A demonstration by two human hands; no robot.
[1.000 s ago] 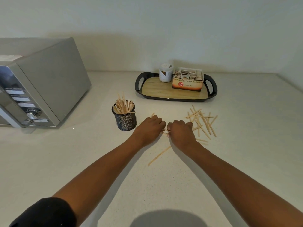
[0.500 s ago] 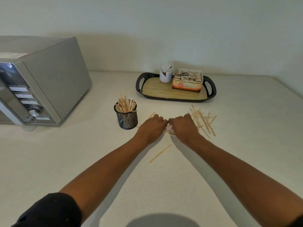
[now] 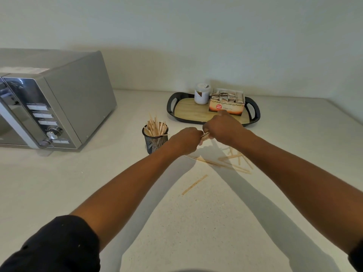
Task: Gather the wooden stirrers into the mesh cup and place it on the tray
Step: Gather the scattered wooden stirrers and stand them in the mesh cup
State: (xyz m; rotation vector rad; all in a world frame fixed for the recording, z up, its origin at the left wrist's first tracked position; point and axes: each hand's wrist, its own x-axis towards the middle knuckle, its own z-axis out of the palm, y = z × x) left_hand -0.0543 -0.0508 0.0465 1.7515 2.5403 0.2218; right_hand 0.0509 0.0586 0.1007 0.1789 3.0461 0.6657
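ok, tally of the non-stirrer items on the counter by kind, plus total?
Microwave: 1
Mesh cup: 1
Tray: 1
Tea box: 1
White jar: 1
Total: 5
The tea box and jar sit on the tray; the cup stands on the counter with stirrers in it.

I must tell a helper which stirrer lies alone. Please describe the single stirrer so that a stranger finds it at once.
Start at the black mesh cup standing right of the microwave. Move toward the viewer and rightward, past the scattered stirrers. The single stirrer lies flat, slanted, between the two forearms, touching no other stick.
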